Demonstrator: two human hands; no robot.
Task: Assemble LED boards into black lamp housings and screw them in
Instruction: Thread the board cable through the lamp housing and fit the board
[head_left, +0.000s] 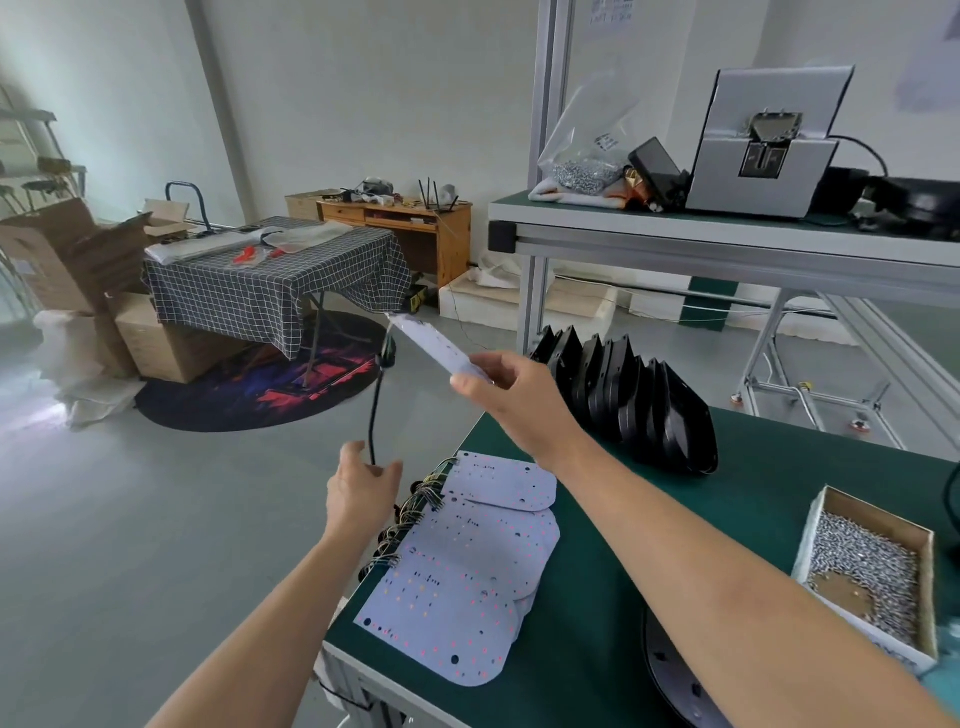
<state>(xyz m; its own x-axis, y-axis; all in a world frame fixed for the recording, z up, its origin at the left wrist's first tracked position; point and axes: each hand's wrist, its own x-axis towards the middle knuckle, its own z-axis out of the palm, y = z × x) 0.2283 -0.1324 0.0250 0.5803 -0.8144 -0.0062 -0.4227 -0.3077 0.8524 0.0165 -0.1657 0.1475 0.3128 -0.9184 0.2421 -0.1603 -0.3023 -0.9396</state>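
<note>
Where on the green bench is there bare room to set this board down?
Bare mat lies between the stacked LED boards, the row of black housings and the screw box. The left edge is crowded with boards and wires.

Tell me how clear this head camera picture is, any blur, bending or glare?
Head view: wide-angle bending curves the aluminium frame post and the green bench edge. The lifted LED board in the right hand is slightly motion-smeared; the stacked LED boards are sharper. Soft, even daylight, faint shadows; pale glare on the floor at far left.
</note>
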